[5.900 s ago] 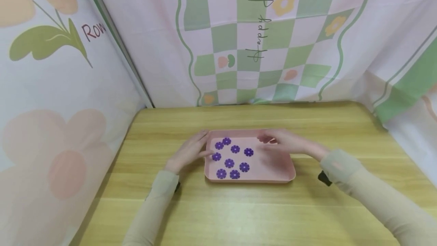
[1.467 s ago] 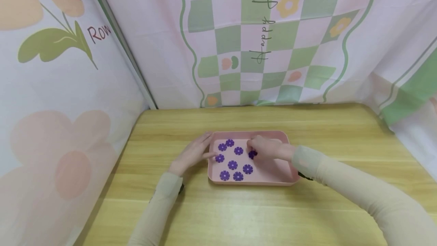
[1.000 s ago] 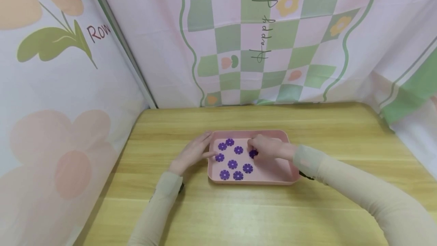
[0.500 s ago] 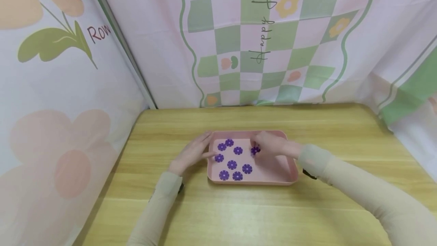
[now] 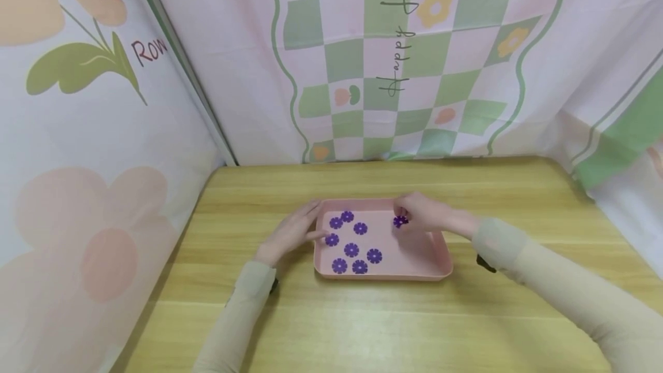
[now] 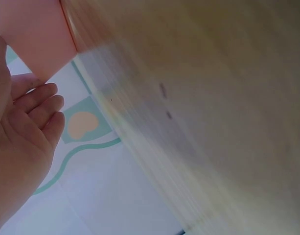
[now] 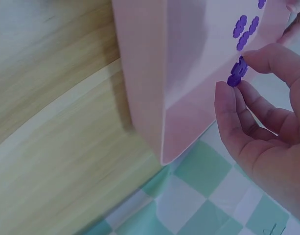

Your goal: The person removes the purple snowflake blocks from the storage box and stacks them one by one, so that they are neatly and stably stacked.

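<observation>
Several purple notched plastic discs, like snowflake building discs, lie flat in the left half of a pink tray. Between thumb and fingertips my right hand pinches one purple snowflake disc, raised off the tray floor toward the back right. My left hand rests at the tray's left side, its fingers fairly straight along the outside near the back corner. Its thumb reaches over the rim beside a disc. In the left wrist view, the fingers touch the tray's outer wall.
The tray stands on a wooden table. Behind it hangs a green-checked curtain, and a flower-printed cloth borders the left side. Another curtain closes off the right.
About six seconds ago the right hand hovered over the discs without one. It has since pinched the rightmost disc and moved it right and back. The left hand has stayed put.
</observation>
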A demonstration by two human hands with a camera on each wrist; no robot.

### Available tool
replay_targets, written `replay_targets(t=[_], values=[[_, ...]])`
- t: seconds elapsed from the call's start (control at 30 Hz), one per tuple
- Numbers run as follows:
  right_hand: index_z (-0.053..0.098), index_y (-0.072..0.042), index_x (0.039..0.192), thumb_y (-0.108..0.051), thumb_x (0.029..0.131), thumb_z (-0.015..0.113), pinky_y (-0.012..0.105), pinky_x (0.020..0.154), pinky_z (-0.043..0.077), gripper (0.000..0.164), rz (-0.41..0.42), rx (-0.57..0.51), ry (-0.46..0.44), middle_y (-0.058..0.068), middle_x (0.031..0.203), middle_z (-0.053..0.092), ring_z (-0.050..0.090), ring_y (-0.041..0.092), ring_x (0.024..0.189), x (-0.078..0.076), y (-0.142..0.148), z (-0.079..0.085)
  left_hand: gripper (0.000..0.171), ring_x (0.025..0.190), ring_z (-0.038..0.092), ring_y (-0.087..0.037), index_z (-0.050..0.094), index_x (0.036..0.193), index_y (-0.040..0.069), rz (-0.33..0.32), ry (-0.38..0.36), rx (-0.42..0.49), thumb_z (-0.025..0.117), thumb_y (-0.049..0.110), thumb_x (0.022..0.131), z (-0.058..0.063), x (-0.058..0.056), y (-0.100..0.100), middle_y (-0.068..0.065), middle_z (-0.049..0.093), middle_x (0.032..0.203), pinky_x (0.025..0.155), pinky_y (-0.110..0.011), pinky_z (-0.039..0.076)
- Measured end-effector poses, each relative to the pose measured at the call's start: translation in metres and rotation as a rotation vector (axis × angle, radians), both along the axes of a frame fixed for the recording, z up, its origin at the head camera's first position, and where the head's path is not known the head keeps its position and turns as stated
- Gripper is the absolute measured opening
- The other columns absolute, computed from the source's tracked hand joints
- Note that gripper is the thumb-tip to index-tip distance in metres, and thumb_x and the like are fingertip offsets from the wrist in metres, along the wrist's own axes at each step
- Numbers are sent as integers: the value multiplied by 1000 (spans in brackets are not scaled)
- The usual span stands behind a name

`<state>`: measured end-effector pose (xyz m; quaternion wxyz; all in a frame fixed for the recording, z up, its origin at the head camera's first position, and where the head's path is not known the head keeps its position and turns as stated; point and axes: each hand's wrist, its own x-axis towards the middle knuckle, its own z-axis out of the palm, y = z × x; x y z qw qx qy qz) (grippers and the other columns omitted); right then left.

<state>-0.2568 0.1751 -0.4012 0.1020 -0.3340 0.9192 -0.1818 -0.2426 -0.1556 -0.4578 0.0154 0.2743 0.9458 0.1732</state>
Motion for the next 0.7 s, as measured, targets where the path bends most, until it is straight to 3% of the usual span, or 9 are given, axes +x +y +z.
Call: replay_targets(t=[0.17, 0.4, 0.7], values=[[63, -4, 86, -3, 74, 79, 20, 61, 47, 20, -9, -29, 19, 7, 78, 62, 54, 15, 71, 4, 13, 4, 84, 149, 33, -34, 29, 153, 0, -4, -4, 7, 64, 47, 92, 1, 1, 1, -21, 31, 160, 125, -50, 28], [65, -5, 88, -5, 77, 78, 21, 63, 51, 18, -45, -17, 28, 4, 81, 65, 58, 15, 74, 4, 26, 4, 83, 150, 32, -34, 29, 154, 2, 4, -22, 15, 64, 46, 93, 3, 1, 1, -21, 31, 161, 125, -51, 28], [67, -1, 88, -2, 76, 77, 20, 63, 52, 16, -41, -39, 78, 7, 81, 65, 60, 17, 73, 9, 41, 17, 84, 149, 34, -34, 30, 153, 1, -11, 5, 4, 65, 46, 92, -1, -1, 0, -21, 32, 160, 125, -49, 28]])
